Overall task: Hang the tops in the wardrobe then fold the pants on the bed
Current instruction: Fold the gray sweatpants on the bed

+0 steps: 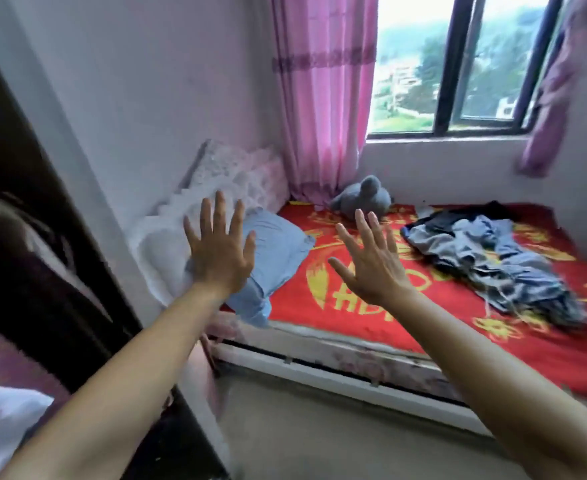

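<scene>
Your left hand (pixel 219 251) and right hand (pixel 371 261) are both raised at mid-frame, backs toward you. The fingers (pixel 220 209) are straight and spread apart, holding nothing and touching no item. From this posture I judge that you are between steps and not yet engaged with a garment.

The clothes pile (pixel 493 258) lies crumpled at the right of the frame on the bed (pixel 354 317), well apart from both hands. It is limp, creased grey-blue fabric with a darker piece behind. Tops cannot be told from pants.

The bed cover is red with yellow printed motifs. The dark wardrobe (pixel 25 237) occupies the left edge, and its contents are blurred. A pale blue pillow (pixel 278 251) shows behind your left hand, and a grey plush toy (pixel 361 199) rests by the pink curtain (pixel 323 98).
</scene>
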